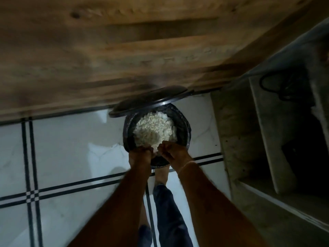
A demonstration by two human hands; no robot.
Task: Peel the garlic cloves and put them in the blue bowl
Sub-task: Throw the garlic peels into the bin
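Garlic cloves, blue bowl: neither in view. Pale scraps [154,130], likely skins, heap inside black bin [184,125], lid [147,101] raised behind. Your left hand [141,155] and right hand [175,152] hover above bin's near rim, fingers [164,146] curled; whether gripping anything, cannot tell. Peeling apparently done.

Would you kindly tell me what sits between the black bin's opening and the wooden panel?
The bin's raised black lid, shown in the head view.

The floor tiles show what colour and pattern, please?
White floor tiles with paired black lines that cross; the head view shows it.
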